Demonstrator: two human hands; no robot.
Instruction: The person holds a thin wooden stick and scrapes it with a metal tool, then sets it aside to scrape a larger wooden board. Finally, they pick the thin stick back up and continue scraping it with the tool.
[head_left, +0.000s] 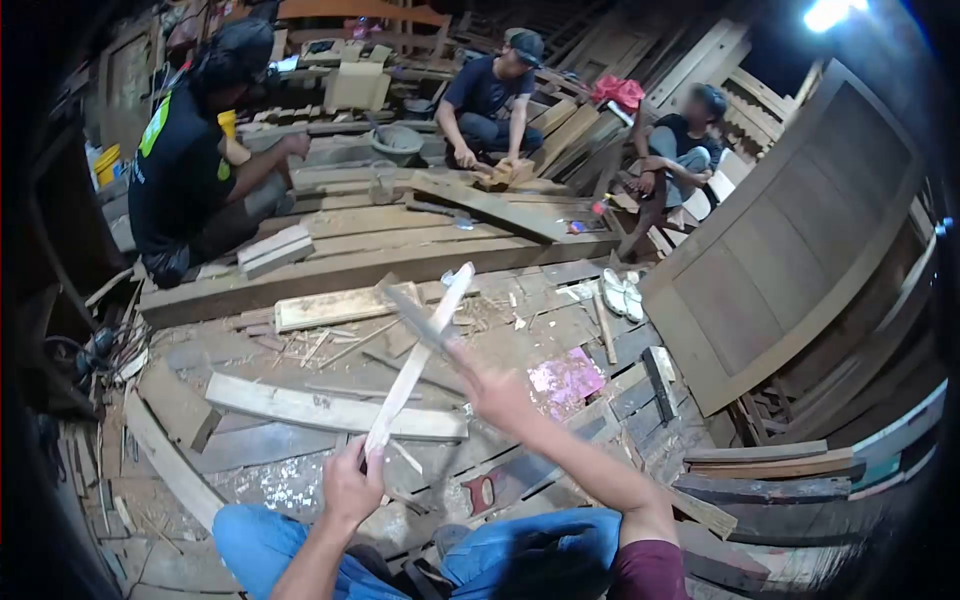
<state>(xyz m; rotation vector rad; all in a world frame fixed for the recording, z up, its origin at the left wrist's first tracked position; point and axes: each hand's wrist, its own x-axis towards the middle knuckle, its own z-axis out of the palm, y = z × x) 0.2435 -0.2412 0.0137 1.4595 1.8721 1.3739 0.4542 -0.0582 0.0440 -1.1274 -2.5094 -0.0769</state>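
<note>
My left hand (350, 485) is closed around the lower end of a pale wooden strip (408, 380), which slants up and away from me. My right hand (495, 395) grips a machete (408, 312), its broad blade crossing the strip near the upper end. The blade and the right hand are slightly blurred, and the machete's handle is hidden in the fist. On the floor below the right forearm lies a handsaw with a red handle (483, 492). A thick pale plank (330, 408) rests behind the left hand, partly covered by the strip.
Across the floor ahead runs a long beam (380, 270). Beyond it sit two people, one at left (185, 170) and one working wood (490, 110); another person (685, 150) crouches at right. A panelled door (790, 240) leans at right. White shoes (622, 296) and wood scraps lie about.
</note>
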